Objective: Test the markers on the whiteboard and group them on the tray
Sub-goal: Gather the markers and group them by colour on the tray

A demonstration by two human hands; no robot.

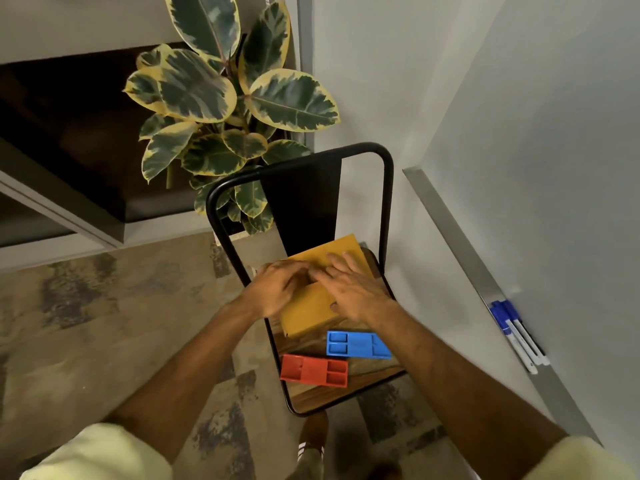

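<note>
A yellow box (304, 313) lies on the wooden top of a small black-framed table (367, 379). My left hand (277, 289) has its fingers curled over the box's middle, at the edge of its lid. My right hand (349, 289) lies on the box with fingers spread and fairly straight. In front of the box sit a blue tray (358, 344) and a red tray (313, 370), both with small compartments. Several blue-capped markers (516, 332) rest on the whiteboard's metal ledge (460, 244) at the right. The whiteboard (554, 150) fills the right side.
A large potted plant with variegated leaves (221, 109) stands behind the table. The table's black tube frame (301, 157) rises at the back. Patterned floor (104, 323) lies to the left, and my shoe (311, 441) shows below the table.
</note>
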